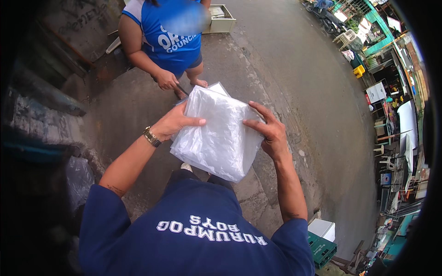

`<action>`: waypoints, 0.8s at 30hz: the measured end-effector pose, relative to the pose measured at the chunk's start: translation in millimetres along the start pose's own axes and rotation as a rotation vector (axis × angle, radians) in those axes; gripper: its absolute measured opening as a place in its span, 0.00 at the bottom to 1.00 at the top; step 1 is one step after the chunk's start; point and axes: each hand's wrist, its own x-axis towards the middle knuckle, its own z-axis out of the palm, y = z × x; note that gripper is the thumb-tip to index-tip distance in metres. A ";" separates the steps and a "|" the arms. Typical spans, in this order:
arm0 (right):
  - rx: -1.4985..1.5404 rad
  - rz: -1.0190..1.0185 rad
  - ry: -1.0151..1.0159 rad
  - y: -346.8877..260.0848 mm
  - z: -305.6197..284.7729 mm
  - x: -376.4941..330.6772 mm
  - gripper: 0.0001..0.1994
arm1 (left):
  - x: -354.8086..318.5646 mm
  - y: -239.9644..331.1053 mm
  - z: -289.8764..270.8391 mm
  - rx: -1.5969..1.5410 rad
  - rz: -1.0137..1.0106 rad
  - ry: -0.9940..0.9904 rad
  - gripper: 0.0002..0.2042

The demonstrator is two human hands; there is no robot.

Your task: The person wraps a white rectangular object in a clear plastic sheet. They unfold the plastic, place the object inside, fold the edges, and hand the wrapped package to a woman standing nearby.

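A folded stack of clear plastic (216,138), crinkled and whitish, is held out in front of my body. My left hand (177,122), with a watch (152,137) on its wrist, grips the left edge, thumb lying on top. On the right edge, my right hand (270,133) has its thumb and index finger over the upper face; its other fingers are partly hidden. Beyond the far edge, a flat white piece (218,88) pokes out. Close by, another person's hand (166,79) holds a thin dark object whose kind I cannot make out.
The other person, in a blue shirt (156,50), stands just ahead on the left. A pale open box (221,23) is behind them. At lower right are a green crate (321,248) and a white box (321,228). Chairs and clutter line the street's right side.
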 end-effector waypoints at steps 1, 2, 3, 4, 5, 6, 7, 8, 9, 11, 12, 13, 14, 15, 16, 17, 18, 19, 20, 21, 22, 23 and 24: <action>-0.029 0.020 -0.050 8.2 -7.2 -1.5 0.34 | 1.9 -4.9 7.8 -0.003 -0.039 0.095 0.35; 0.173 0.197 -0.080 19.6 -19.0 -2.4 0.35 | 9.5 -7.0 12.4 -0.022 0.044 0.129 0.31; 0.363 0.358 -0.133 35.7 -38.9 -1.6 0.36 | 17.1 -8.8 18.6 0.071 0.093 0.214 0.28; 0.577 0.456 -0.190 52.3 -59.4 -2.3 0.38 | 22.6 -11.5 28.5 0.146 0.188 0.290 0.25; 0.595 0.510 -0.277 70.3 -84.4 -1.7 0.37 | 25.4 -12.5 38.0 0.237 0.263 0.389 0.22; 0.575 0.569 -0.349 88.7 -108.3 -0.9 0.36 | 26.8 -14.3 52.2 0.355 0.294 0.395 0.18; 0.553 0.479 -0.296 106.7 -124.6 2.2 0.37 | 31.7 -16.1 70.3 0.760 0.546 0.425 0.16; 0.482 0.449 -0.230 122.9 -136.0 6.2 0.37 | 36.6 -18.6 89.9 1.003 0.864 0.335 0.18; 0.367 0.471 -0.146 136.3 -139.3 8.9 0.38 | 35.7 -25.5 112.8 1.236 0.837 0.185 0.18; 0.287 0.265 -0.252 152.3 -119.6 8.9 0.32 | 35.4 -41.1 154.6 1.258 0.918 -0.117 0.16; 0.302 0.198 -0.369 153.1 -98.9 0.8 0.31 | 33.1 -49.3 169.3 1.188 0.908 -0.204 0.17; 0.397 0.141 -0.523 151.0 -70.4 -6.8 0.32 | 30.9 -55.6 179.4 1.130 0.865 -0.281 0.19; 0.538 0.072 -0.683 146.8 -45.2 -21.3 0.28 | 28.5 -61.6 187.1 1.034 0.831 -0.280 0.22; 0.572 0.060 -0.813 141.0 -14.8 -36.0 0.27 | 25.7 -66.7 191.9 0.959 0.771 -0.231 0.22; 0.658 0.097 -0.897 135.5 13.1 -50.9 0.29 | 23.2 -70.4 193.5 0.821 0.661 -0.163 0.22; 0.825 0.122 -0.931 132.0 35.7 -66.4 0.29 | 20.5 -73.5 195.6 0.761 0.551 -0.116 0.22; 0.863 0.261 -1.050 129.0 55.5 -80.2 0.29 | 18.5 -74.4 194.3 0.649 0.475 -0.026 0.24; 0.999 0.316 -1.043 129.7 68.8 -90.8 0.29 | 17.1 -74.8 193.8 0.646 0.402 -0.029 0.25; 1.055 0.420 -1.083 132.1 78.3 -99.5 0.29 | 16.5 -74.9 192.0 0.599 0.344 -0.024 0.28; 1.100 0.506 -1.110 133.9 83.2 -107.1 0.29 | 15.9 -74.5 191.2 0.593 0.321 -0.016 0.29; 1.136 0.564 -1.120 137.3 85.3 -110.3 0.29 | 16.0 -74.0 190.2 0.589 0.277 -0.014 0.30; 1.160 0.612 -1.126 140.3 84.2 -111.3 0.29 | 15.9 -73.3 188.7 0.587 0.239 -0.034 0.30; 1.176 0.654 -1.124 143.8 82.3 -110.5 0.29 | 16.3 -74.1 187.8 0.580 0.206 -0.047 0.30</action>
